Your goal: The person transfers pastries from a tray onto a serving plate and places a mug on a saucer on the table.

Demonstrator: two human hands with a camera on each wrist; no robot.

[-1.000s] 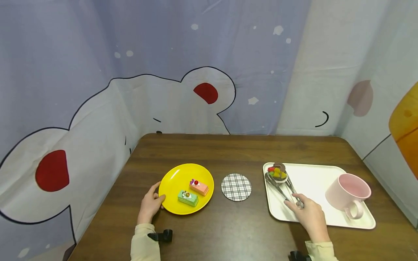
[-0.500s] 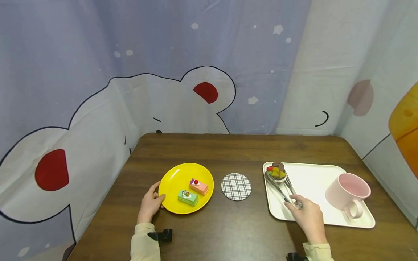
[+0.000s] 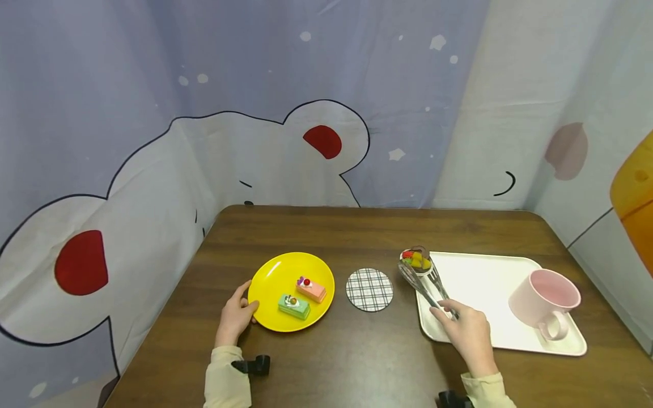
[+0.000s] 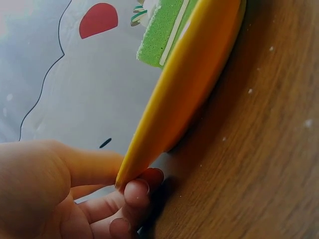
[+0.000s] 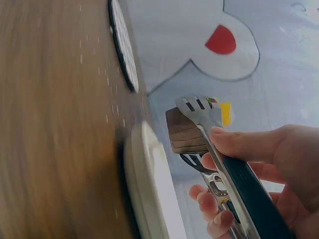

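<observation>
Cartoon-print curtain (image 3: 229,56) hanging behind brown wood-grain table (image 3: 331,368), right hand (image 3: 466,330) gripping metal tongs (image 5: 244,181), tongs clamping fruit-topped brown cake (image 3: 420,260) right of centre, left hand (image 3: 236,317) pinching yellow plate (image 3: 270,300) left of centre.

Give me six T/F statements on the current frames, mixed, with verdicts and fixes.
1. The right hand holds tongs. True.
2. The yellow plate carries three cakes. False: it carries two, a green cake and a pink cake.
3. The left hand pinches the rim of the yellow plate. True.
4. The pink mug stands on the white tray. True.
5. The fruit-topped dessert rests on the yellow plate. False: the tongs hold it, raised off the white tray in the right wrist view.
6. The checked coaster lies under the pink mug. False: it lies between the yellow plate and the white tray.
</observation>
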